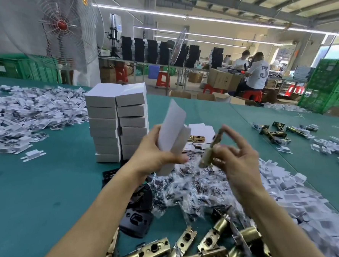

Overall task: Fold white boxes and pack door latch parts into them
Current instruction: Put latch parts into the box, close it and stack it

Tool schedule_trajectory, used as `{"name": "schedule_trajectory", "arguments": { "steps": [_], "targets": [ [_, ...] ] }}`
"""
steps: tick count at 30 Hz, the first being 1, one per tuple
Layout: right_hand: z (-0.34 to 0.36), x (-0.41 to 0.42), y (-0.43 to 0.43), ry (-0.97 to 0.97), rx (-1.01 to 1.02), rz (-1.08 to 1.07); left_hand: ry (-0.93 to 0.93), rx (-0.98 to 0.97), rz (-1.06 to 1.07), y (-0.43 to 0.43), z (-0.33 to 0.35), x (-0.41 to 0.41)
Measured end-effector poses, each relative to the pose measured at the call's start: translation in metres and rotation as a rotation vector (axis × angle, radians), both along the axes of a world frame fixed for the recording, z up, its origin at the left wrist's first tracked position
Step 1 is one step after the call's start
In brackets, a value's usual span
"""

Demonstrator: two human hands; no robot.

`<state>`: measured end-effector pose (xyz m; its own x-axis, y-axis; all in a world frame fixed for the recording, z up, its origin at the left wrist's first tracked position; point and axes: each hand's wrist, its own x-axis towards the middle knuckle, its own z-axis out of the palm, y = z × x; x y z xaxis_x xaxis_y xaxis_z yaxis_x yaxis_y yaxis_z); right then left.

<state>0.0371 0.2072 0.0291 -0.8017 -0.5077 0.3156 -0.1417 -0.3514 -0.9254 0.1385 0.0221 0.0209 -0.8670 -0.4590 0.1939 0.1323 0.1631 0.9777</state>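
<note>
My left hand (156,151) grips a white cardboard box (172,132), held up over the table with its end flap open and pointing up. My right hand (235,156) pinches a brass door latch (210,148), tilted, just right of the box and apart from it. Several more brass latches (192,248) lie at the near edge of the green table (59,194). Two stacks of closed white boxes (117,123) stand behind my left hand.
Small clear bags of parts (188,186) and black plates (137,219) lie under my hands. Heaps of flat white inserts (25,115) cover the left and another heap (287,192) the right. More latches (274,133) lie at far right. People sit at a bench beyond.
</note>
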Motion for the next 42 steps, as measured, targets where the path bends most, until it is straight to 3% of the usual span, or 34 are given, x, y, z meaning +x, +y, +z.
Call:
{"name": "schedule_trajectory", "arguments": {
  "steps": [4,9,16,21,26,29,32,36,42],
  "targets": [
    [0.037,-0.005,0.006,0.225,-0.140,-0.121,-0.166,0.002,-0.245,0.000,-0.008,0.000],
    [0.055,0.003,-0.006,0.567,-0.062,-0.037,-0.155,0.047,-0.399,0.002,-0.010,0.001],
    [0.053,0.009,-0.013,0.636,0.005,0.068,-0.125,0.162,-0.435,0.009,-0.007,0.002],
    [0.055,0.010,-0.019,0.694,0.181,0.134,-0.074,0.240,-0.505,0.009,-0.005,0.003],
    [0.053,0.005,-0.022,0.816,0.372,-0.041,-0.081,0.259,-0.470,0.012,-0.006,0.004],
    [0.050,0.000,-0.021,0.687,0.306,-0.116,-0.087,0.293,-0.468,0.016,-0.007,0.004],
    [0.042,-0.003,-0.017,0.471,0.261,-0.003,-0.037,0.300,-0.493,0.016,-0.008,0.005],
    [0.023,0.002,-0.016,0.360,0.184,0.133,0.042,0.343,-0.573,0.015,-0.007,0.005],
    [0.005,0.009,-0.022,0.219,0.126,0.147,0.099,0.440,-0.553,0.017,-0.009,0.001]
  ]
}}
